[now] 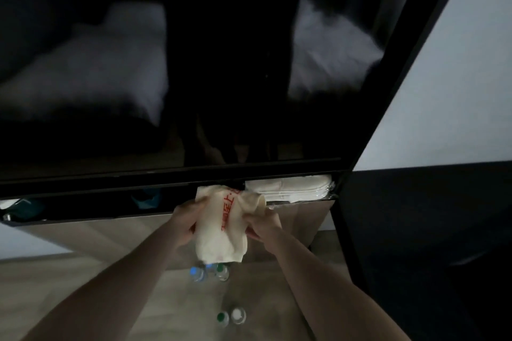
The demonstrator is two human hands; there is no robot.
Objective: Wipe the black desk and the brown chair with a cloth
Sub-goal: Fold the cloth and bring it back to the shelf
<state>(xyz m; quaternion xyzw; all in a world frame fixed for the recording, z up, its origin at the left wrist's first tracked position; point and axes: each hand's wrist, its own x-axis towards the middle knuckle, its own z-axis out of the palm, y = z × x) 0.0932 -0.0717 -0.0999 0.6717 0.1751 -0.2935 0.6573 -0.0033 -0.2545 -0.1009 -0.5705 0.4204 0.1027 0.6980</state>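
A cream cloth (221, 232) with red printed characters hangs between my two hands in the lower middle of the head view. My left hand (187, 223) grips its left edge and my right hand (261, 225) grips its right edge. Both hands are held up in front of a narrow black shelf (110, 201) that runs under a large glossy black panel (194, 63). The panel reflects a white bed. The brown chair is not in view.
A stack of folded white cloths in plastic (291, 188) lies on the shelf, right of my hands. Several capped bottles (210, 274) (231, 315) stand on a light wood surface (83, 285) below. A black post (349, 243) rises at right, beside a white wall (457, 77).
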